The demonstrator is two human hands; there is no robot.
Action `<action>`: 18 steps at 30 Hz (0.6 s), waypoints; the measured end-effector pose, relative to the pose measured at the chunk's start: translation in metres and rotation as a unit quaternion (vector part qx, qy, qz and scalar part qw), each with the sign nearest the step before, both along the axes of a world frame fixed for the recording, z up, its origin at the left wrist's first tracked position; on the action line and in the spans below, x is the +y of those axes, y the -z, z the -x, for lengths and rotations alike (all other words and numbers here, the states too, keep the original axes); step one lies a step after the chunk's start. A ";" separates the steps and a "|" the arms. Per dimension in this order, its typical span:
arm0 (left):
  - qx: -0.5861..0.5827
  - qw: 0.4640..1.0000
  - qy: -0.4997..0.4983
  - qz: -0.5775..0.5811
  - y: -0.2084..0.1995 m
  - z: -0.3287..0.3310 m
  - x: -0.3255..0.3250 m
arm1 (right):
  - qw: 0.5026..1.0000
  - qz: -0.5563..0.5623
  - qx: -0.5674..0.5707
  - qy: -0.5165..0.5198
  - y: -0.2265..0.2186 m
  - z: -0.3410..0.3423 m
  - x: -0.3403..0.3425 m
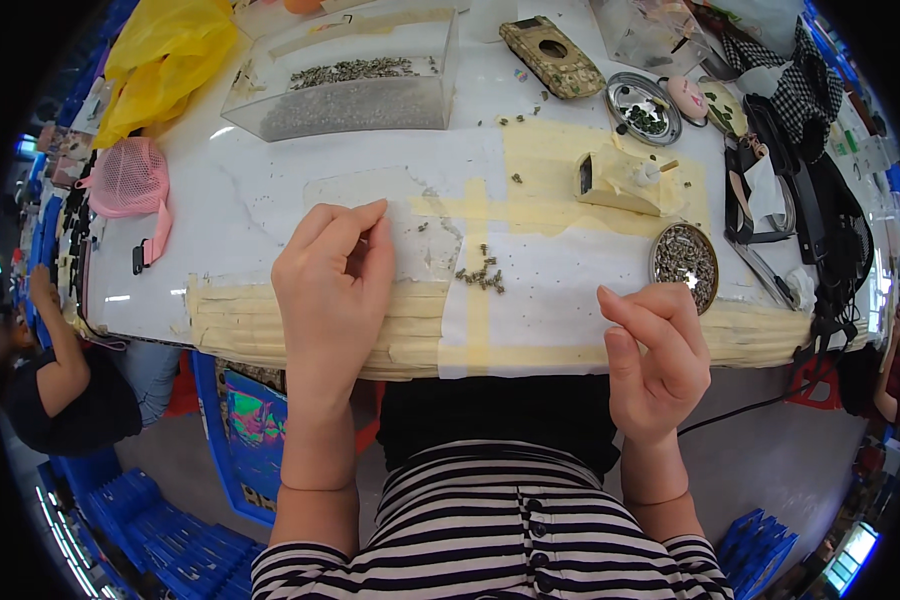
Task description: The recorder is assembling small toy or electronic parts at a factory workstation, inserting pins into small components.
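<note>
My left hand (332,280) is raised over the near part of the table, left of the white paper (560,320). Its thumb and forefinger are pinched together; anything between them is too small to make out. My right hand (662,360) hovers at the paper's right side, fingers bent, with a gap between thumb and forefinger and nothing visible there. Between the hands, a loose cluster of tiny metal parts (483,278) lies on the paper. A round tin (711,290) full of similar parts stands just beyond my right hand. Behind it sits a tape-covered block (620,185) with a small white peg.
A clear plastic box (355,118) with many small metal parts stands at the back. Toward the back right are a camouflage-patterned case (570,75), a metal dish (615,90) with dark green bits, and black straps (830,215). A pink mesh pouch (130,180) and yellow bag (170,60) lie left.
</note>
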State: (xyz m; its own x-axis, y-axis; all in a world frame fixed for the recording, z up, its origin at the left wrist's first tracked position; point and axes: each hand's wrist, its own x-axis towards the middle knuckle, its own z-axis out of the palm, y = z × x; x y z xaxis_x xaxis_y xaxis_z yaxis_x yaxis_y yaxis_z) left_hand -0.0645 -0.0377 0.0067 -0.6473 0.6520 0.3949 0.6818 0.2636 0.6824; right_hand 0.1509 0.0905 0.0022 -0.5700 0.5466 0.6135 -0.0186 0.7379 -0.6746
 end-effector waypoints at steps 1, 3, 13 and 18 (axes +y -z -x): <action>-0.007 1.000 -0.011 -0.008 -0.001 0.000 0.000 | 1.000 -0.002 -0.003 -0.001 0.000 0.000 0.000; -0.040 0.999 0.021 -0.018 -0.007 -0.007 -0.003 | 1.000 -0.004 -0.009 -0.004 -0.001 -0.001 0.000; -0.067 0.990 0.123 0.007 -0.008 -0.029 0.008 | 0.999 -0.020 -0.019 -0.018 -0.003 0.004 -0.001; 0.011 0.987 0.160 0.029 -0.007 -0.019 0.020 | 0.999 -0.022 -0.023 -0.016 -0.005 0.001 -0.002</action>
State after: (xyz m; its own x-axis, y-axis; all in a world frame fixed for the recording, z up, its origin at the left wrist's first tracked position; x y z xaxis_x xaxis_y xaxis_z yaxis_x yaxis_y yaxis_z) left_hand -0.0458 -0.0172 0.0138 -0.3962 0.8431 0.3637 0.7515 0.0701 0.6561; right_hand 0.1503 0.0889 0.0072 -0.6149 0.5011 0.6090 -0.0126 0.7659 -0.6429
